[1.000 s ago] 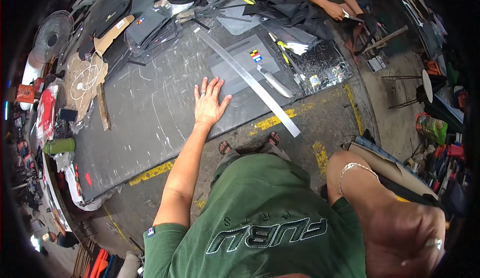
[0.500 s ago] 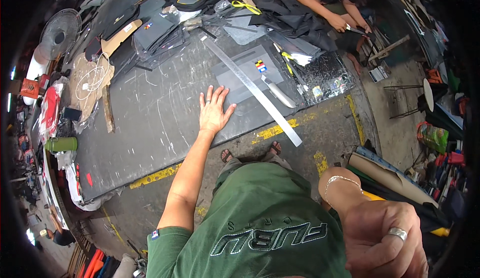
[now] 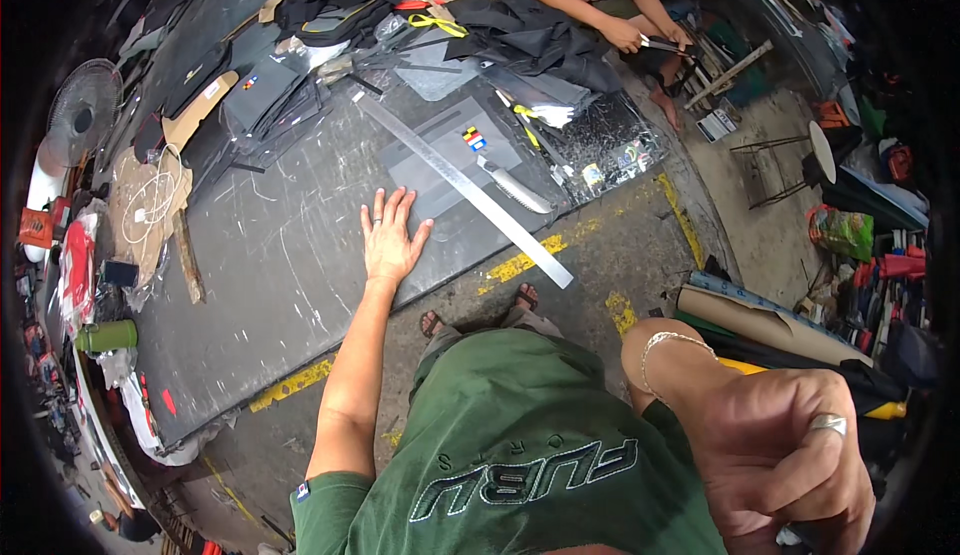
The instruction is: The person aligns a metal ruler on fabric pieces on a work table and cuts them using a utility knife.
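My left hand (image 3: 391,242) lies flat with its fingers spread on the dark worktable (image 3: 290,285). Just beyond its fingertips is a grey sheet (image 3: 418,168) bearing a small multicoloured patch (image 3: 473,139). Across the sheet, a long metal ruler (image 3: 466,192) runs diagonally and sticks out past the table's near edge. Beside the ruler rests a cutter knife (image 3: 516,185) with a patterned grip. My right hand (image 3: 785,445) is raised close to the camera at lower right, fingers curled in; whatever they may hold is hidden.
Black fabric pieces (image 3: 530,35) and a yellow strap (image 3: 437,25) heap at the far side. A co-worker (image 3: 605,10) sits at far right, hands on a tool. A stool (image 3: 820,152) and cardboard rolls (image 3: 770,330) stand right; a fan (image 3: 88,110) stands left.
The view has swung a little, so the table and its things sit further left. My left hand stays flat by the sheet and my right hand stays curled.
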`<control>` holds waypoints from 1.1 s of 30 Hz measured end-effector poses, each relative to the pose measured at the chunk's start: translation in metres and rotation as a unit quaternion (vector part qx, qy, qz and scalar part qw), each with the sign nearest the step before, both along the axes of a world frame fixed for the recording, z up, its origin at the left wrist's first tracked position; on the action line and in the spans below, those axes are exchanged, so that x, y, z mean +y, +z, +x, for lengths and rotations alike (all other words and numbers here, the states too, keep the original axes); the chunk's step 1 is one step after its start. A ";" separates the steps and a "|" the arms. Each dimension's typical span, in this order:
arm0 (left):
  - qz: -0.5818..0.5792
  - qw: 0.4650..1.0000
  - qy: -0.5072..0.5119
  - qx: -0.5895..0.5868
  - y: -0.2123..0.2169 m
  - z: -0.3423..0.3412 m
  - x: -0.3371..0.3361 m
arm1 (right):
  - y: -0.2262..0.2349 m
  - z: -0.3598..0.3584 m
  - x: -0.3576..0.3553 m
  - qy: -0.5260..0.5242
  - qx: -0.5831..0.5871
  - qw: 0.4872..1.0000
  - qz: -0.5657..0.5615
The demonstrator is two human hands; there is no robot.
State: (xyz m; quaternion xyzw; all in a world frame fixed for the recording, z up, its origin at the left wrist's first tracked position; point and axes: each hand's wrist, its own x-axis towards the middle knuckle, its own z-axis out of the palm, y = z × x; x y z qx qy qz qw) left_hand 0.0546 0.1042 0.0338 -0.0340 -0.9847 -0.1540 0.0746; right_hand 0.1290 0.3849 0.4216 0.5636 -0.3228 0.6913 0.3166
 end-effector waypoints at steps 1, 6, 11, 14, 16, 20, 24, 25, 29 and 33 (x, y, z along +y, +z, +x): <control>0.001 1.000 0.001 -0.001 0.001 0.000 0.000 | -0.001 0.011 0.015 -0.038 -0.058 0.996 0.063; 0.002 1.000 0.000 0.001 0.002 -0.002 -0.001 | 0.005 0.011 0.021 -0.143 -0.032 0.988 0.052; -0.001 1.000 0.002 -0.011 0.004 -0.004 0.000 | 0.014 0.003 0.019 -0.187 -0.017 0.979 0.083; -0.004 1.000 -0.001 -0.012 0.003 -0.003 0.001 | 0.017 -0.023 0.002 -0.034 0.157 0.986 -0.048; 0.001 1.000 0.003 -0.007 0.002 0.000 -0.002 | 0.014 -0.012 0.010 -0.079 0.108 0.991 -0.020; 0.003 1.000 -0.001 -0.002 0.000 0.001 -0.001 | -0.011 -0.004 0.013 -0.193 -0.032 0.975 -0.108; 0.010 1.000 -0.010 -0.001 0.004 -0.001 0.004 | -0.071 -0.018 0.039 -0.275 -0.170 0.938 0.124; 0.008 1.000 -0.004 0.001 0.003 0.002 -0.002 | -0.100 -0.034 0.031 -0.365 -0.200 0.897 0.151; 0.007 1.000 0.003 -0.007 0.000 0.002 -0.005 | -0.194 -0.074 0.026 -0.286 -0.463 0.794 0.272; 0.009 1.000 -0.002 -0.006 0.003 -0.002 -0.003 | -0.296 -0.084 0.046 -0.259 -0.609 0.688 0.298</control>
